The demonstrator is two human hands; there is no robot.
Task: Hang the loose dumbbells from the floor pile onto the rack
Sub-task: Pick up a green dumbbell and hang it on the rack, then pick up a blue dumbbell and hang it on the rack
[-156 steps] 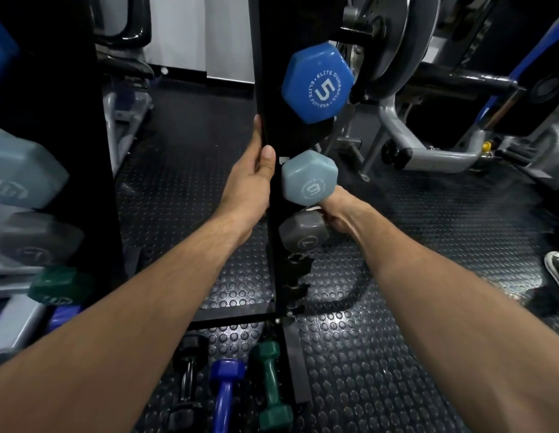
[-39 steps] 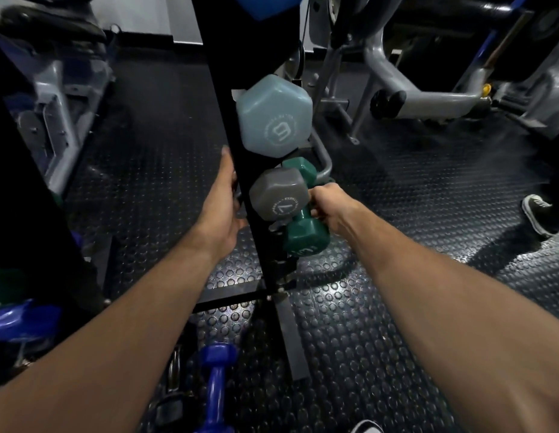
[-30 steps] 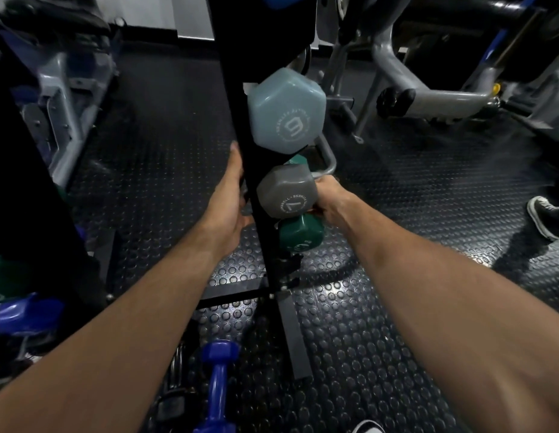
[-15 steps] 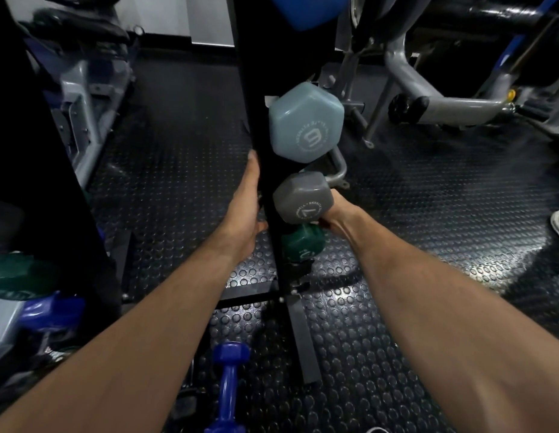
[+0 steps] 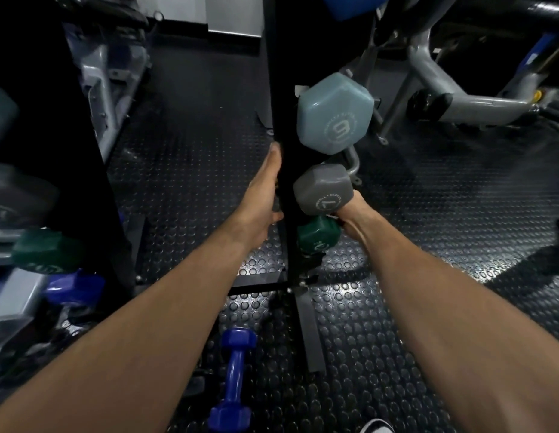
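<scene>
Head view: the left hand (image 5: 262, 204) lies flat, fingers straight, against the left side of the black rack (image 5: 282, 126). The right hand (image 5: 353, 215) reaches behind the rack's right side; its fingers are hidden, so its grasp cannot be told. The green dumbbell (image 5: 317, 236) sits on the rack just left of that hand, touching it. Above the hand hang the grey 7 dumbbell (image 5: 321, 190) and the pale 9 dumbbell (image 5: 334, 115). A blue dumbbell (image 5: 232, 378) lies on the floor (image 5: 428, 198), below and between both forearms.

Grey dumbbell (image 5: 323, 190) crowds green dumbbell (image 5: 317, 237) (heads touching); floor (image 5: 428, 214) rightward open
</scene>
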